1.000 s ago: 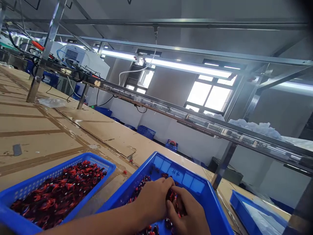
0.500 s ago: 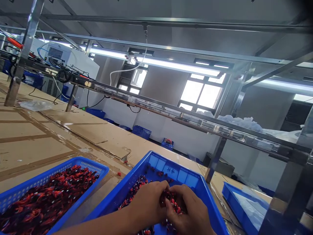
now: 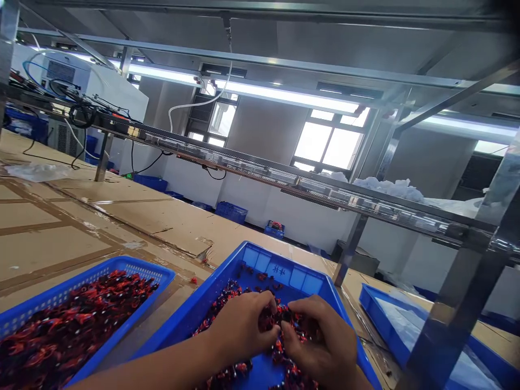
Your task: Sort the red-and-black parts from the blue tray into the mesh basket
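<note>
My left hand is curled over the deep blue tray, with small red-and-black pieces between its thumb and fingers. Facing it, my right hand is bent round a dark clump of the same pieces, its thumb and forefinger tips a little apart. The two hands are close together but not touching. More red-and-black pieces lie loose in the tray beneath and around the hands. What kind of part they are is too small to tell.
To the left stands a perforated blue basket heaped with red-and-black pieces. A blue tray with white plastic sheeting is on the right, behind a metal post. A metal shelf rail crosses above the cardboard-covered table.
My hands have drawn slightly apart, and my right thumb and forefinger have spread more. The camera view has shifted a little, so the surroundings sit further left and up.
</note>
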{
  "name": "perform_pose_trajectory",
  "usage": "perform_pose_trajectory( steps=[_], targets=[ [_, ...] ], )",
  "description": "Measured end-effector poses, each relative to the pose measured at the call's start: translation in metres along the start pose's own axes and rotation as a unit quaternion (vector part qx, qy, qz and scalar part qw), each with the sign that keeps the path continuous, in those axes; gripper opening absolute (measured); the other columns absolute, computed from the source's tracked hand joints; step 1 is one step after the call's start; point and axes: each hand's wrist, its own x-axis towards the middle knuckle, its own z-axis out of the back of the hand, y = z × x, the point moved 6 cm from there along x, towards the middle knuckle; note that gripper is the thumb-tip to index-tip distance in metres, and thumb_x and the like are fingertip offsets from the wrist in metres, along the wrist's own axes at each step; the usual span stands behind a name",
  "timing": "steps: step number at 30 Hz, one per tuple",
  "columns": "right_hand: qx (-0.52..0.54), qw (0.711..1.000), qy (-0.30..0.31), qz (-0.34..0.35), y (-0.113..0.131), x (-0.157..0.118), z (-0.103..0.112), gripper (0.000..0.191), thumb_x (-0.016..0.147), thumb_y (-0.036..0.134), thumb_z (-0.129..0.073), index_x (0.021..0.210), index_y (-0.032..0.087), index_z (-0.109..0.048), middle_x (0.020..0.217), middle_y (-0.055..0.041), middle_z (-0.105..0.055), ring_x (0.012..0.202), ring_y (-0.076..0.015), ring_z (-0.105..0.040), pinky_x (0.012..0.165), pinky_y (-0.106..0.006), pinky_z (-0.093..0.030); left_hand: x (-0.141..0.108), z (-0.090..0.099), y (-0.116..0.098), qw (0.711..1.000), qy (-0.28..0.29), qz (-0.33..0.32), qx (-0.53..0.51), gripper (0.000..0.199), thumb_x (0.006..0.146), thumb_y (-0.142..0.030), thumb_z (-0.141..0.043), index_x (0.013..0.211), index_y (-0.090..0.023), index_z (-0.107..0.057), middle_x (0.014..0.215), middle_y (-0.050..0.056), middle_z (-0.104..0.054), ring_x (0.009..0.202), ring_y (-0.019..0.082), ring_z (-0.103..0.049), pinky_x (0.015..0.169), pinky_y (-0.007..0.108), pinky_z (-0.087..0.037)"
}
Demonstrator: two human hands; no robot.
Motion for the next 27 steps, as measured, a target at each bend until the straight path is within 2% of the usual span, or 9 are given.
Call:
perform_pose_trajectory(
  steps=[7, 10, 14, 17, 22, 27],
  targets=[
    [-0.045, 0.995, -0.024, 0.087, 0.018, 0.003, 0.007, 0.026, 0.074, 0.014, -0.067, 0.099, 0.018, -0.058, 0.066, -0.0037, -0.065, 0.054, -0.0145, -0.062, 0.048, -0.024, -0.052, 0.001, 0.002, 0.000, 1.000, -0.004, 0.006, -0.008, 0.019, 0.070, -0.025, -0.062, 0.089, -0.025, -0.060, 0.082, -0.003, -0.066, 0.076, 0.016, -0.058, 0.063, 0.023, -0.034],
    [-0.063, 0.993, -0.036, 0.097, 0.024, 0.003, 0.009, 0.023, 0.076, 0.016, -0.066, 0.097, 0.019, -0.058, 0.064, -0.0030, -0.066, 0.054, -0.0152, -0.063, 0.050, -0.025, -0.052, 0.001, 0.001, 0.000, 1.000, 0.001, 0.006, -0.007, 0.020, 0.068, -0.023, -0.061, 0.088, -0.024, -0.060, 0.082, -0.003, -0.065, 0.075, 0.015, -0.057, 0.063, 0.024, -0.034],
    [-0.058, 0.996, 0.011, 0.063, 0.018, 0.005, 0.003, 0.022, 0.077, 0.015, -0.064, 0.097, 0.020, -0.058, 0.064, -0.0021, -0.065, 0.054, -0.0145, -0.061, 0.049, -0.024, -0.049, 0.001, 0.000, 0.001, 1.000, -0.002, 0.002, -0.018, 0.020, 0.068, -0.021, -0.060, 0.088, -0.024, -0.059, 0.082, -0.003, -0.066, 0.076, 0.016, -0.058, 0.064, 0.023, -0.034],
    [-0.065, 0.996, 0.047, 0.025, 0.008, 0.006, -0.004, 0.019, 0.078, 0.012, -0.061, 0.095, 0.019, -0.058, 0.065, -0.0017, -0.063, 0.056, -0.0144, -0.060, 0.048, -0.024, -0.047, 0.001, 0.000, 0.001, 1.000, -0.006, -0.009, -0.018, 0.013, 0.071, -0.022, -0.058, 0.084, -0.024, -0.057, 0.080, -0.003, -0.065, 0.074, 0.016, -0.057, 0.062, 0.023, -0.034],
    [-0.071, 0.991, 0.099, -0.054, -0.009, 0.003, -0.018, 0.014, 0.080, 0.015, -0.058, 0.093, 0.019, -0.058, 0.075, -0.0026, -0.064, 0.063, -0.0157, -0.060, 0.056, -0.026, -0.048, 0.002, -0.001, -0.003, 1.000, 0.010, -0.014, -0.013, 0.012, 0.073, -0.023, -0.057, 0.085, -0.023, -0.057, 0.080, -0.002, -0.065, 0.073, 0.016, -0.057, 0.060, 0.023, -0.033],
    [-0.091, 0.979, 0.131, -0.123, -0.022, -0.001, -0.023, 0.010, 0.081, 0.019, -0.059, 0.092, 0.018, -0.059, 0.080, -0.0036, -0.064, 0.067, -0.0171, -0.061, 0.058, -0.027, -0.046, 0.003, 0.002, -0.003, 1.000, 0.018, 0.004, 0.004, 0.009, 0.074, -0.026, -0.059, 0.083, -0.024, -0.056, 0.078, -0.003, -0.064, 0.071, 0.015, -0.057, 0.058, 0.023, -0.031]
  ],
)
